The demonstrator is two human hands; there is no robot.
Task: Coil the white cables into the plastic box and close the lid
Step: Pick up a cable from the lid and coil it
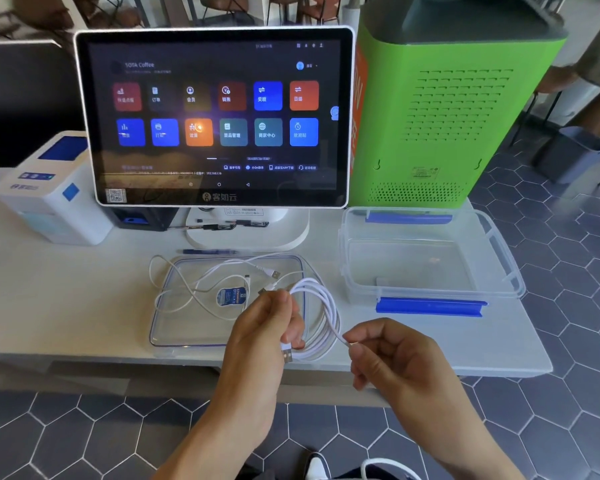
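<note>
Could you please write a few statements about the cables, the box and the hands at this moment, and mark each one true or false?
1. The left hand holds a coiled white cable. True.
2. The plastic box already has cables inside. False: it holds none.
3. The lid is clipped onto the box. False: it lies flat on the counter, left of the box.
4. The loose white cable lies on the lid. True.
5. The right hand pinches the coiled cable's free end. True.
6. The box's blue latches are red. False: blue.
</note>
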